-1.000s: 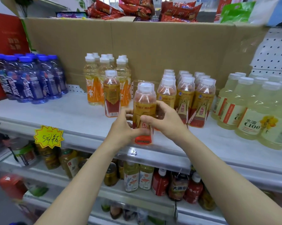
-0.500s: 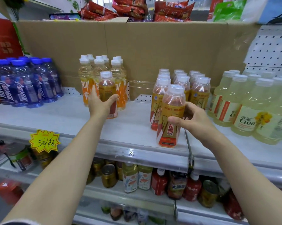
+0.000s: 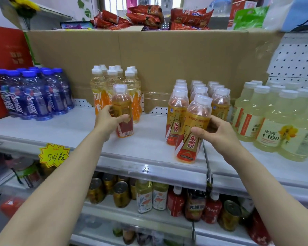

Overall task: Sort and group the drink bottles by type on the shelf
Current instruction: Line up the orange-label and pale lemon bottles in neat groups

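Observation:
On the grey shelf [image 3: 69, 130] my left hand [image 3: 108, 121] grips a lone amber bottle with a red label [image 3: 122, 110], standing in front of the orange-label bottle group [image 3: 112, 86]. My right hand [image 3: 214, 134] holds another amber red-label bottle [image 3: 194, 128] at the front of the matching group [image 3: 201, 95] in the middle of the shelf. That bottle stands near the shelf's front edge. Both bottles have clear white caps.
Blue-capped purple bottles [image 3: 32, 93] stand at the left, pale yellow C100 bottles [image 3: 273, 118] at the right. A cardboard sheet [image 3: 158, 55] backs the shelf. A yellow price tag [image 3: 54, 155] hangs on the front rail. Cans and bottles [image 3: 149, 196] fill the lower shelf.
My right hand carried its bottle from the middle over to the matching group and set it at the front. My left hand let go of it, reached left and closed on the lone bottle.

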Motion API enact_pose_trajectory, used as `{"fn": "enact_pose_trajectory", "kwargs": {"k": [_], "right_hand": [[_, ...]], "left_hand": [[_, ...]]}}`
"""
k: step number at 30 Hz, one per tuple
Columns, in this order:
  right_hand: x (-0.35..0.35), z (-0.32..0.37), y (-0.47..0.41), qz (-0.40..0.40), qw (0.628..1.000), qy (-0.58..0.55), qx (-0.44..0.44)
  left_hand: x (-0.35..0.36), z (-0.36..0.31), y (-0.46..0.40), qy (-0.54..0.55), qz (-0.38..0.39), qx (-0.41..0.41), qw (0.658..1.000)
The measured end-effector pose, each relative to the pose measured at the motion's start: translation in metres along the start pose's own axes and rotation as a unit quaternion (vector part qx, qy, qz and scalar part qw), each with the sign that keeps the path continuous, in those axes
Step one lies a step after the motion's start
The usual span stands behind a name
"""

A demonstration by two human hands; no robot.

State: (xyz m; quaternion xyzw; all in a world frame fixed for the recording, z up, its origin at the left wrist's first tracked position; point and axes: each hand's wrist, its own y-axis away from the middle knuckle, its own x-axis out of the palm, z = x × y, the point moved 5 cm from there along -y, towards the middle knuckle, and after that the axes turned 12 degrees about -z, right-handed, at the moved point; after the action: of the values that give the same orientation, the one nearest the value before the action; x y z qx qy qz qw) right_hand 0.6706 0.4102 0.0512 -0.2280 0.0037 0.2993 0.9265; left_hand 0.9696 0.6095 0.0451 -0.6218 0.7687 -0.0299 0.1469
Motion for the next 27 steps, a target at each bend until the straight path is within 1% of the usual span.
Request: {"fn": "enact_pose_trajectory", "kwargs": {"k": [3, 6, 12, 16, 19, 23, 24, 26, 27], "right_hand": [[-0.015, 0.000, -0.001, -0.012, 1.000, -0.003, -0.005], [-0.036, -0.007, -0.003, -0.051, 0.999, -0.002, -0.001], [-0.073, -0.020, -0.004, -0.098, 0.995, 0.015, 0.013], [-0.094, -0.022, 0.000, -0.115, 0.993, 0.019, 0.007], [-0.109, -0.025, 0.003, -0.131, 0.991, 0.013, 0.009], [-0.120, -0.027, 0.005, -0.148, 0.989, 0.023, 0.004], [-0.121, -0.027, 0.005, -0.147, 0.989, 0.025, 0.005], [-0.122, -0.027, 0.006, -0.139, 0.990, 0.030, 0.006], [-0.122, -0.027, 0.007, -0.132, 0.991, 0.034, 0.006]], "left_hand": [[-0.005, -0.010, 0.030, 0.022, 0.032, 0.023, 0.999], [0.000, -0.027, 0.067, 0.050, 0.092, 0.058, 0.993], [0.051, -0.042, 0.131, 0.039, 0.218, 0.109, 0.969], [0.093, -0.051, 0.152, 0.023, 0.237, 0.148, 0.960], [0.118, -0.057, 0.160, 0.006, 0.226, 0.176, 0.958], [0.139, -0.058, 0.162, 0.016, 0.180, 0.174, 0.968], [0.142, -0.058, 0.163, 0.002, 0.164, 0.191, 0.968], [0.140, -0.065, 0.167, -0.045, 0.096, 0.278, 0.955], [0.136, -0.073, 0.168, -0.063, 0.050, 0.338, 0.938]]}}
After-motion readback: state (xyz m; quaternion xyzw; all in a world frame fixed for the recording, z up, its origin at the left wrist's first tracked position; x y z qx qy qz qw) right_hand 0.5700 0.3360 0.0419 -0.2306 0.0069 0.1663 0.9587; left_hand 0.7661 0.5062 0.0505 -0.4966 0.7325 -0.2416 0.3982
